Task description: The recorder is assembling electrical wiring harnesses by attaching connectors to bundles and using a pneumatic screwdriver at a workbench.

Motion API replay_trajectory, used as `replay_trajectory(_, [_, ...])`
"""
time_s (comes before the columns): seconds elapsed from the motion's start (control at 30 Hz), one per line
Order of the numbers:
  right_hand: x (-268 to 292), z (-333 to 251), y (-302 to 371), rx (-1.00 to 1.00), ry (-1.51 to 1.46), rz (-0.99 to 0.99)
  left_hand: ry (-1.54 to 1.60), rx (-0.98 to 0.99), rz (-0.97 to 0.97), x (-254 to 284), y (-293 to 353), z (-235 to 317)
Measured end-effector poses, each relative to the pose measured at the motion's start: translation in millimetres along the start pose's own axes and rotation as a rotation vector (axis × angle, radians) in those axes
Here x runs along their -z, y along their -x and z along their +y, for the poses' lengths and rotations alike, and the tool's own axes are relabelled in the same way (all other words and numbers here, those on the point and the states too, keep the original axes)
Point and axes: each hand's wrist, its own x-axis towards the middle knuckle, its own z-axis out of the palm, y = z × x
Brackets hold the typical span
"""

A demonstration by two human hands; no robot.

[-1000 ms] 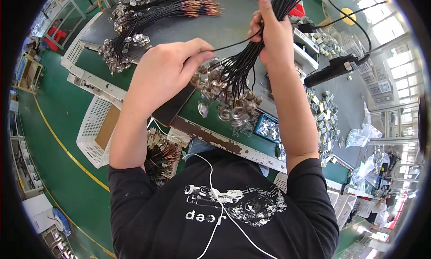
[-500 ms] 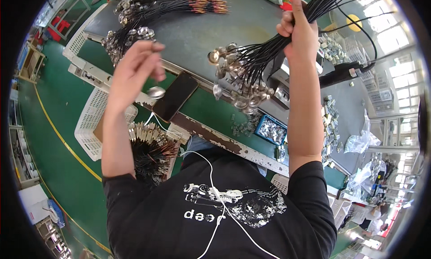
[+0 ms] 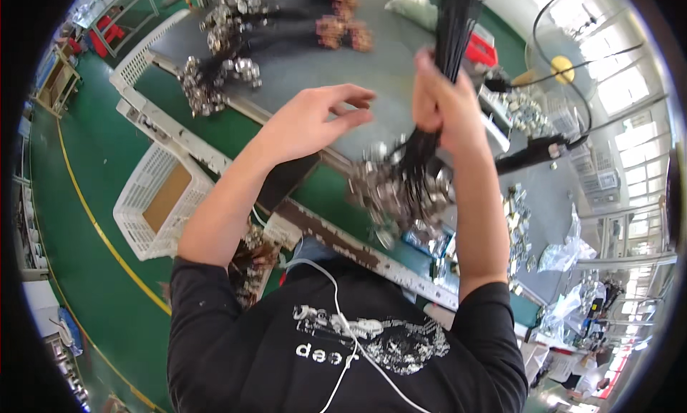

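My right hand is wrapped round the middle of a thick bundle of black wires, held nearly upright above the bench. From its lower end hangs a cluster of shiny round metal caps, blurred by motion. Left of the bundle, my left hand hovers with nothing in it, its thumb and fingers apart and pointing at the wires. Beneath my left forearm lies a dark phone, partly covered. The hanging caps partly hide a blue tray of small metal parts.
More wire bundles with metal caps and copper-coloured ends lie on the far left of the grey bench. A white plastic basket stands at the left. Loose metal parts and a dark cable-fed tool are at the right.
My left hand has moved right, toward the bundle. My right hand has shifted left and down, swinging the bundle more upright. A loose metal cap seen below my left hand no longer shows.
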Motion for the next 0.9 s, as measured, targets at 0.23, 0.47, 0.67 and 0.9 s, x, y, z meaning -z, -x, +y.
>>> replay_trajectory(0.23, [11.9,12.5,48.6,-0.327,-0.022,-0.339,0.981,-0.207,0.137,-0.5,-22.5,-6.3])
replay_trajectory(0.47, [14.1,12.2,60.8,-0.289,-0.211,-0.383,0.850,-0.230,0.253,2.4,-16.6,9.0])
replay_trajectory(0.67, [3.8,5.2,61.8,-0.336,0.120,-0.195,0.515,-0.275,0.407,7.3,8.6,28.2])
replay_trajectory(0.9, [-19.3,10.2,51.8,-0.262,0.708,-0.240,-0.848,-0.671,0.598,3.5,-34.2,72.5])
